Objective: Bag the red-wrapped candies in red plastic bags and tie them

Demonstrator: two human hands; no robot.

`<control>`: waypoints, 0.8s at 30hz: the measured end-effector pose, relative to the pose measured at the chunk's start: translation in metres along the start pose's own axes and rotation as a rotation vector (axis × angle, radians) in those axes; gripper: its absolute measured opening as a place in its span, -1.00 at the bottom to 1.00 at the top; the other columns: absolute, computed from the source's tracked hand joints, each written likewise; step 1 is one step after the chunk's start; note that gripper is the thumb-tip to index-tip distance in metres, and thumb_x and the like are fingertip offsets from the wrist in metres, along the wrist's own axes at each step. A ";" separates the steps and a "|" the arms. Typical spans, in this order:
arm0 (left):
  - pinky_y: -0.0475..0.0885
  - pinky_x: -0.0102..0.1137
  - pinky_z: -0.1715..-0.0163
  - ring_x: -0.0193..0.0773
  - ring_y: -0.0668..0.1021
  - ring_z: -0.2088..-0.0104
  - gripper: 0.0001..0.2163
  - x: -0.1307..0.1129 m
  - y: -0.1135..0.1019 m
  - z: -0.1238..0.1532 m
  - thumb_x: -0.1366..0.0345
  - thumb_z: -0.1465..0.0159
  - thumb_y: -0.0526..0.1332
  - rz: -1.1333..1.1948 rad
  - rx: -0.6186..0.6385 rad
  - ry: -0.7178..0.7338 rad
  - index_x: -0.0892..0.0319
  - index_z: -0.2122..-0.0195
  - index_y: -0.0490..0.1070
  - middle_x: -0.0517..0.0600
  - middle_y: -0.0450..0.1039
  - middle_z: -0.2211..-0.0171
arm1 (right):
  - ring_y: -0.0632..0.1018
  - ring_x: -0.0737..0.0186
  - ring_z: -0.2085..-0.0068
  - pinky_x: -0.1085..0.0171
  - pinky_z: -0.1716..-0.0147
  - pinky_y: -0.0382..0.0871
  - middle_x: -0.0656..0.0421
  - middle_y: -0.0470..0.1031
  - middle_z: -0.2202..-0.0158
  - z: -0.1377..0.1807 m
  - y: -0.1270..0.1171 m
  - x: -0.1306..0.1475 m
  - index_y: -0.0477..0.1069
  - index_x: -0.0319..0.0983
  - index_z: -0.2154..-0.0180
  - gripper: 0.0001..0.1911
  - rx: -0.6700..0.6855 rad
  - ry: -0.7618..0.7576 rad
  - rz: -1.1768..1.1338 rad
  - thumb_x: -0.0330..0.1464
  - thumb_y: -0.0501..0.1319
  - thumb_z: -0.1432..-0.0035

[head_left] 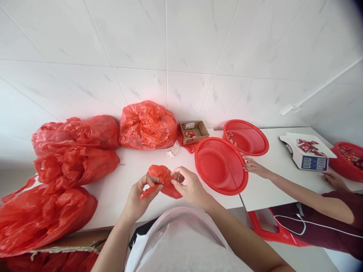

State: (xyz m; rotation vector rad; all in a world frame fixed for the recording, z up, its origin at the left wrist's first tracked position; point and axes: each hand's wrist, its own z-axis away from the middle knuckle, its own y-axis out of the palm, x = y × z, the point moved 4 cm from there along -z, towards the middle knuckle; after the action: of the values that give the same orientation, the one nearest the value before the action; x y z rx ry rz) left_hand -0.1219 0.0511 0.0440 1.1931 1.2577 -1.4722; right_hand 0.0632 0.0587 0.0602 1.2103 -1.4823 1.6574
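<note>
Both my hands grip a small red plastic bag [164,180] just above the white table [119,189]. My left hand [140,198] pinches a twisted end of the bag between thumb and fingers. My right hand [190,186] is closed on the bag's other side. An empty red mesh basket [220,166] lies tilted just right of my right hand.
Several full red plastic bags [147,124] are piled at the left and back of the table. A small cardboard box [193,132] and a second red basket [246,136] stand at the back. A co-worker's hand [255,168] touches the near basket; a scale [309,153] sits farther right.
</note>
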 end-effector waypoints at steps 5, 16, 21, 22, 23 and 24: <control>0.45 -0.36 0.22 -0.26 0.55 0.23 -0.87 -0.002 0.004 0.001 0.25 -0.26 0.23 -0.088 0.099 0.085 0.12 0.33 0.27 -0.03 0.49 0.25 | 0.53 0.30 0.18 0.28 0.16 0.39 0.18 0.54 0.16 -0.011 0.012 0.003 0.37 -0.17 0.09 -0.70 0.104 -0.135 -0.170 -0.49 0.10 -0.13; 0.46 -0.40 0.33 -0.31 0.55 0.33 -0.87 0.017 0.014 -0.001 0.44 -0.23 0.15 -0.111 -0.097 0.171 0.10 0.24 0.24 -0.08 0.42 0.30 | 0.42 0.39 0.39 0.35 0.33 0.32 0.33 0.36 0.41 -0.004 0.033 -0.010 0.27 -0.17 0.32 -0.86 0.128 -0.007 -0.357 -0.50 0.14 -0.05; 0.46 -0.39 0.29 -0.30 0.53 0.29 -0.83 0.014 0.014 0.004 0.38 -0.23 0.21 -0.240 -0.260 0.311 0.09 0.15 0.33 -0.06 0.44 0.24 | 0.50 0.35 0.34 0.32 0.30 0.39 0.26 0.46 0.36 -0.005 0.037 -0.021 0.35 -0.19 0.24 -0.86 0.144 0.143 -0.655 -0.33 0.24 -0.13; 0.45 -0.40 0.30 -0.30 0.52 0.30 -0.85 0.012 0.013 0.005 0.36 -0.23 0.21 -0.269 -0.268 0.328 0.09 0.17 0.35 -0.07 0.44 0.25 | 0.52 0.33 0.33 0.30 0.29 0.42 0.23 0.48 0.34 -0.006 0.037 -0.023 0.38 -0.20 0.21 -0.81 0.171 0.179 -0.712 -0.27 0.25 -0.14; 0.44 -0.40 0.32 -0.31 0.51 0.32 -0.87 0.011 0.012 0.006 0.36 -0.24 0.21 -0.302 -0.261 0.336 0.09 0.18 0.37 -0.07 0.44 0.28 | 0.54 0.30 0.31 0.28 0.27 0.44 0.21 0.50 0.32 -0.006 0.038 -0.024 0.41 -0.22 0.19 -0.76 0.201 0.208 -0.747 -0.23 0.25 -0.15; 0.43 -0.41 0.33 -0.31 0.50 0.34 -0.89 0.009 0.011 0.006 0.37 -0.25 0.20 -0.337 -0.245 0.338 0.09 0.20 0.38 -0.08 0.44 0.30 | 0.55 0.29 0.30 0.26 0.25 0.45 0.19 0.51 0.31 -0.007 0.038 -0.025 0.44 -0.23 0.18 -0.73 0.228 0.228 -0.756 -0.20 0.26 -0.15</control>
State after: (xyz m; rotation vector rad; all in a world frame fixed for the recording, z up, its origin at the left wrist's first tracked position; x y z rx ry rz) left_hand -0.1136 0.0430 0.0330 1.1323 1.8874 -1.3289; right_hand 0.0385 0.0617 0.0219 1.4102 -0.5812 1.3795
